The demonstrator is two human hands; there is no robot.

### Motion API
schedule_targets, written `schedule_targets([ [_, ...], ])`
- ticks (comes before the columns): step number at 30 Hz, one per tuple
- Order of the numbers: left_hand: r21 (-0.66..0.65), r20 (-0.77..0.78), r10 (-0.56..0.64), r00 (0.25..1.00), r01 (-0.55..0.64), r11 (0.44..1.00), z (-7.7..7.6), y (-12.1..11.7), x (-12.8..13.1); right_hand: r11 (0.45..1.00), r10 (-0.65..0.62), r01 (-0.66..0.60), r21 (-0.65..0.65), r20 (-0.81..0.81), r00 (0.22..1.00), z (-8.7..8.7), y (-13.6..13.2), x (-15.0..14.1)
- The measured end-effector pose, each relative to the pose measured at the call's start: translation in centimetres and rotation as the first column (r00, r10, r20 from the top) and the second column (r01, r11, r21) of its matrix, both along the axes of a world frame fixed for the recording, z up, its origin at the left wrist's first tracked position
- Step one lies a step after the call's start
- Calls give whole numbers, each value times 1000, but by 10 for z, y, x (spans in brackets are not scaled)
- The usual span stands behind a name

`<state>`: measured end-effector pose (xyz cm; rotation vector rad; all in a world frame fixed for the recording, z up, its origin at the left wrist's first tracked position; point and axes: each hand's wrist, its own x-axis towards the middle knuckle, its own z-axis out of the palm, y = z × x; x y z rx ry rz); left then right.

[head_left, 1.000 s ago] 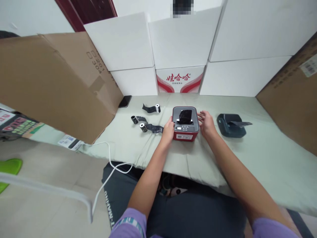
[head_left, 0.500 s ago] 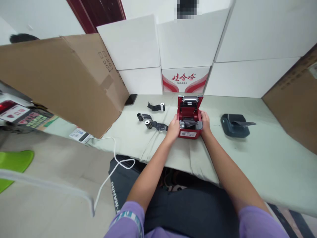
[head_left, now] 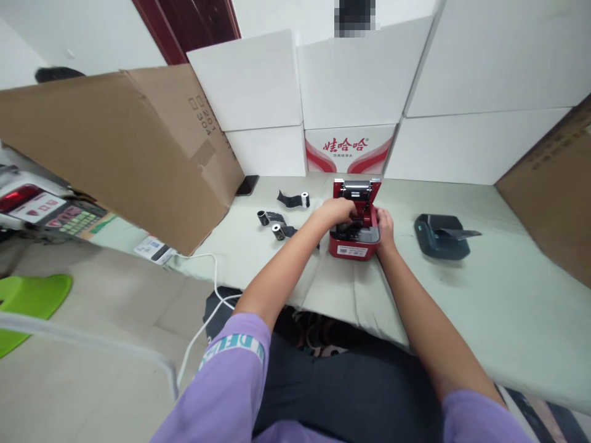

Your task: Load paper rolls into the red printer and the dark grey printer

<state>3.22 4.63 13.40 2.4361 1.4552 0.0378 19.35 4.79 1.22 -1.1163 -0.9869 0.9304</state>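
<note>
A small red printer (head_left: pixel 353 247) stands on the table in front of me with its lid (head_left: pixel 357 191) tipped up and back. My left hand (head_left: pixel 339 212) reaches over from the left into the printer's cavity. Its fingers are bent downward, closed at something dark inside that I cannot make out. My right hand (head_left: pixel 385 227) grips the printer's right side. Left of the printer lie three small paper rolls with dark strips trailing: a nearer roll (head_left: pixel 277 232), partly behind my left forearm, a middle roll (head_left: pixel 263 218) and a farther roll (head_left: pixel 305 199).
To the right sits a dark device (head_left: pixel 441 239) with a dark strip sticking out. White boxes (head_left: pixel 344 151) wall off the back. A cardboard sheet (head_left: pixel 152 141) stands at left, a phone (head_left: pixel 248 185) by its edge. A white cable (head_left: pixel 215 271) hangs off the table's front.
My left hand has left the printer's left side and moved up and right into its open cavity. The right hand still grips the right side. The view has shifted slightly.
</note>
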Motion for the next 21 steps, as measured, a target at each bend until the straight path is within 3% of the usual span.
schedule_targets([
  [3, -47, -144, -15, 990, 8, 999, 6, -3, 9, 1000, -8, 9, 29, -33, 999, -5, 4, 1],
  [6, 25, -143, -17, 990, 21, 999, 10, -10, 7, 999, -11, 13, 44, -43, 999, -7, 6, 0],
  [8, 84, -6, -13, 1000, 14, 996, 14, -16, -4, 999, -17, 19, 49, -43, 999, -7, 6, 0],
  [10, 130, 235, -14, 972, -17, 991, 17, -23, -23, 999, -10, 12, 50, -43, 999, -7, 5, 0],
  [13, 149, 618, 71, 783, -206, 967, 16, -30, -63, 999, -8, 10, 47, -34, 999, -6, 4, 0],
  [16, 165, 772, 170, 613, -451, 877, 5, -26, -107, 998, -23, 25, 53, -24, 999, -7, 5, 1],
  [18, 183, 759, 248, 602, -563, 806, -7, -19, -132, 998, -24, 25, 55, -21, 1000, -9, 6, 1],
  [21, 138, 611, 494, 619, -698, 703, -26, -6, -155, 999, -18, 19, 51, -25, 1000, -10, 7, 1],
])
